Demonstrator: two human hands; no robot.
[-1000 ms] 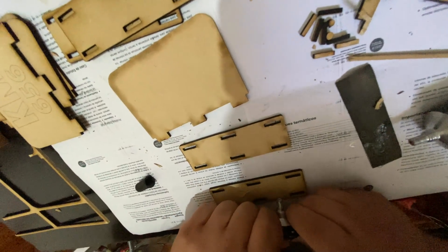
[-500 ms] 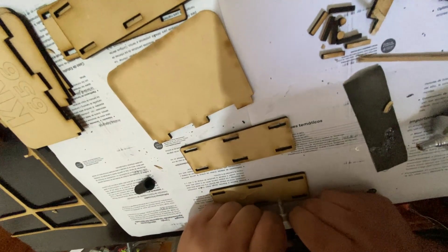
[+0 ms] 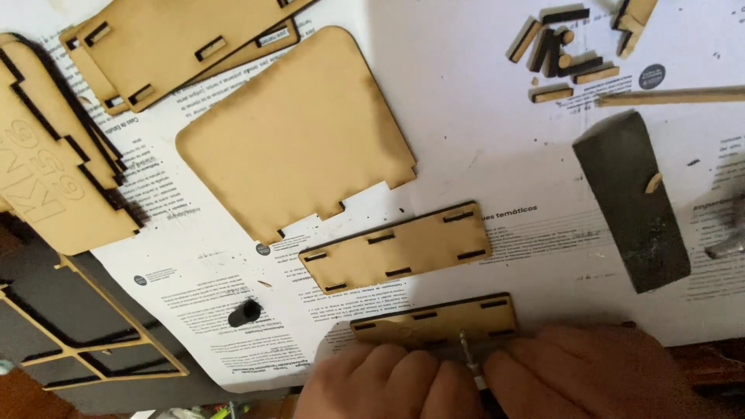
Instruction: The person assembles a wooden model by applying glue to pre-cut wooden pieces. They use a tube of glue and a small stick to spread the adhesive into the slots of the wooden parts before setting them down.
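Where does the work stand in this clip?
Done: the panels are already cut out, leaving an empty frame. In hand: left hand steadies a slotted strip while right hand works a thin tool on it. Left: second strip and large panel lie loose.

— What carries everything here?

— A dark tabletop (image 3: 46, 306), visible at lower left, covered mostly by white printed paper sheets (image 3: 481, 140).

— And directly on the dark surface?

— A pale wooden cut-out frame (image 3: 93, 349) at lower left.

— On the sheets?

— A large rounded plywood panel (image 3: 295, 132) at centre, two slotted plywood strips (image 3: 396, 248) below it, a dark grey sanding block (image 3: 632, 202) at right.
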